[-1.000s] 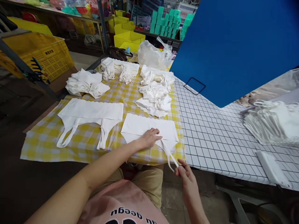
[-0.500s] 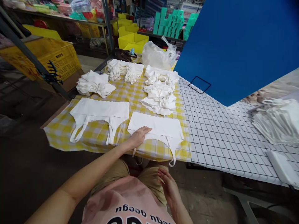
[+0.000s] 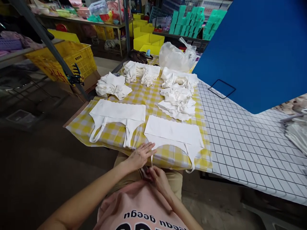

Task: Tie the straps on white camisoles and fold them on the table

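Note:
A white camisole point(image 3: 174, 129) lies flat at the front of the checked cloth, its straps pointing toward me. My left hand point(image 3: 141, 155) rests with fingers stretched out on its lower left part, near the left strap. Below the table edge, my right hand point(image 3: 159, 179) has its fingers closed on that hanging left strap point(image 3: 152, 160); the strap's lower end is partly hidden. The right strap point(image 3: 192, 161) droops over the edge. To the left, a second white camisole point(image 3: 117, 111) is spread out, with no hand on it.
Folded white garments in two stacks point(image 3: 141, 70) point(image 3: 179, 76) and crumpled heaps point(image 3: 112, 85) point(image 3: 178, 102) lie farther back, near a plastic bag point(image 3: 176, 56). A blue board point(image 3: 251, 54) overhangs the wire grid point(image 3: 230, 140) at right. A yellow crate point(image 3: 81, 60) stands left.
My left hand has slid down from the camisole's middle toward its left strap. My right hand has come up from my lap and closed on that strap. The view has shifted left.

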{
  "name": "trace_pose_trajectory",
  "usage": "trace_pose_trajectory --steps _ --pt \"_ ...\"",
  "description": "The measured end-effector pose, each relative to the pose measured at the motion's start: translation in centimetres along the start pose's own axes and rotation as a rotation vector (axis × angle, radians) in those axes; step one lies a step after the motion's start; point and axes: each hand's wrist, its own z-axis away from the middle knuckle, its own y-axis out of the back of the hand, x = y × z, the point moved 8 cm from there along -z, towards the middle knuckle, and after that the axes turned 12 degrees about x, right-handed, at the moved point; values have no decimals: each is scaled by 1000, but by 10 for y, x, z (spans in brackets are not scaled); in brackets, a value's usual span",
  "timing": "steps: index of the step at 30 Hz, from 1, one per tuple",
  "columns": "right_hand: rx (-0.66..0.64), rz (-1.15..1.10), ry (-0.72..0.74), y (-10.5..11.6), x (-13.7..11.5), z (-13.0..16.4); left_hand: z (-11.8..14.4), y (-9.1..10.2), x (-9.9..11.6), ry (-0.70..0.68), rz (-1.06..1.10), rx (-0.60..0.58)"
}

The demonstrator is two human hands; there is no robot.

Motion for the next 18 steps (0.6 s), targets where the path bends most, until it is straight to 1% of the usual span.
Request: trace_pose_trajectory --steps 2,5,8,11,13,15,17,18 --pt "27 100 6 30 -12 16 1 -1 0 -18 -12 9" --pt "-2 280 57 77 -45 31 2 -2 -1 -21 -20 30" --pt "15 401 94 125 -81 32 1 -3 -1 -13 -18 45" --pt "43 495 110 162 -108 25 1 -4 -2 7 -15 54" --pt "81 553 107 178 -119 18 1 -5 -2 25 -10 49" --pt "138 588 111 189 -130 9 1 -5 -2 44 9 38" --pt "187 591 153 191 -142 0 -3 -1 0 80 46 19" --pt "191 589 185 189 -150 -4 -8 3 1 113 73 11"
